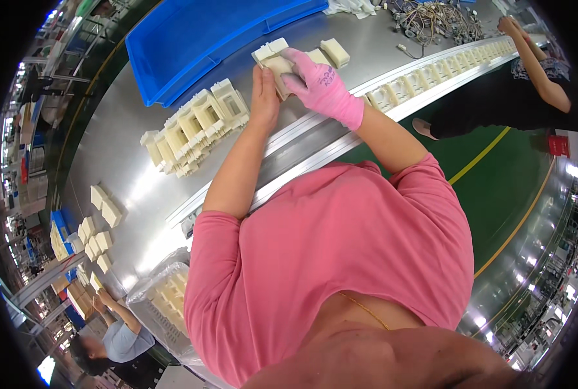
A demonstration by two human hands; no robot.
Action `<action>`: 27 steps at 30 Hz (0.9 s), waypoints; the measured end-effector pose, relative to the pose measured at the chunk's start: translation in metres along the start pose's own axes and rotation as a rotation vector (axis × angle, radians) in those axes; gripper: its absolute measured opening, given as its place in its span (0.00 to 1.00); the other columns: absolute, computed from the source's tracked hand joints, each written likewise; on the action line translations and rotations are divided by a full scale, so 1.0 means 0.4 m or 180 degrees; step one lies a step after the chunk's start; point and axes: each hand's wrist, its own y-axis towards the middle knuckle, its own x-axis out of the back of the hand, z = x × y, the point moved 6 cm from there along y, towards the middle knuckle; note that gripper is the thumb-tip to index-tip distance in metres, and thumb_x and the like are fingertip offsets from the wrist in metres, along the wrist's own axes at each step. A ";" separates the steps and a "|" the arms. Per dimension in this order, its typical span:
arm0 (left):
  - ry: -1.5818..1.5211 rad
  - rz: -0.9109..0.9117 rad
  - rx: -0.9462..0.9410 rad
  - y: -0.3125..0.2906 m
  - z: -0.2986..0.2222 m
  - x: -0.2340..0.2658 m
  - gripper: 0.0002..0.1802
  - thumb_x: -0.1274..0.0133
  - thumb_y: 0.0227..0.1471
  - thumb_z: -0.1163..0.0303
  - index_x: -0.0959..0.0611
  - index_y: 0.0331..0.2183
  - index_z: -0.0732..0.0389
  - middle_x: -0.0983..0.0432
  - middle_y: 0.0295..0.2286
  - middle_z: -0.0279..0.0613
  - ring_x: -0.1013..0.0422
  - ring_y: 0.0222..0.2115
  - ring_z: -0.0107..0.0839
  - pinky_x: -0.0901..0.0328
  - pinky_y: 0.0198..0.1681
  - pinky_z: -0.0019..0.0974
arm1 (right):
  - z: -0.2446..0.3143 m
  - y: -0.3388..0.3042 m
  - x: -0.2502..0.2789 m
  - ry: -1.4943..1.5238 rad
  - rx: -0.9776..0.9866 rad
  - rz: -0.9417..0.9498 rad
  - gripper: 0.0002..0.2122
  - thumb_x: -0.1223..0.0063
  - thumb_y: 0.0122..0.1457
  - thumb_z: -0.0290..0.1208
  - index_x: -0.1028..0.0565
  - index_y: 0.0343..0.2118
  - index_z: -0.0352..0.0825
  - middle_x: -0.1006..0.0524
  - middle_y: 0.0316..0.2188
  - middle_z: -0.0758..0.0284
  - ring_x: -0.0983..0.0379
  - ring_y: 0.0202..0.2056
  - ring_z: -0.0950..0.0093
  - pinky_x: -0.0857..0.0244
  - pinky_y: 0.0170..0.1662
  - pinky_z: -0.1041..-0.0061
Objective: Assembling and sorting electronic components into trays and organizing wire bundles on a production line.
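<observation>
A cream plastic housing, boxy with a notched top edge, is held tilted between my two hands above the metal table. My bare left hand is closed along its near left side. My right hand, in a pink glove with dark-stained fingertips, grips it from the right with thumb and fingers. Left of my hands stands a tight row of several similar open-framed cream housings. Just beyond my right hand lie loose cream pieces, including a small block.
A blue plastic bin lies beyond the row. A wire tangle is at the far right. A metal-railed track carries cream parts toward a co-worker's hand. More cream blocks and another worker's hand are at lower left.
</observation>
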 end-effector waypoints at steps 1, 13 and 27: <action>-0.0053 -0.0005 -0.0032 0.001 -0.007 -0.003 0.24 0.69 0.55 0.52 0.41 0.48 0.57 0.39 0.43 0.38 0.39 0.43 0.29 0.40 0.44 0.33 | 0.006 -0.004 0.006 -0.0013 0.0029 -0.0159 0.21 0.51 0.48 0.28 0.40 0.46 0.33 0.30 0.21 0.62 0.31 0.23 0.63 0.38 0.26 0.71; -0.0267 0.0215 0.0470 0.008 0.034 0.005 0.26 0.62 0.53 0.53 0.41 0.49 0.57 0.38 0.43 0.38 0.38 0.44 0.31 0.39 0.43 0.38 | 0.020 0.013 0.012 0.0648 -0.0425 0.0567 0.18 0.56 0.49 0.33 0.37 0.44 0.35 0.27 0.27 0.58 0.29 0.28 0.63 0.36 0.32 0.70; -0.1759 0.3104 0.2043 -0.096 0.011 -0.063 0.19 0.53 0.48 0.66 0.33 0.40 0.68 0.29 0.28 0.46 0.29 0.30 0.38 0.32 0.24 0.34 | 0.070 0.026 0.130 0.2187 0.0826 0.0719 0.17 0.47 0.41 0.35 0.30 0.36 0.33 0.31 0.38 0.60 0.35 0.41 0.65 0.42 0.44 0.72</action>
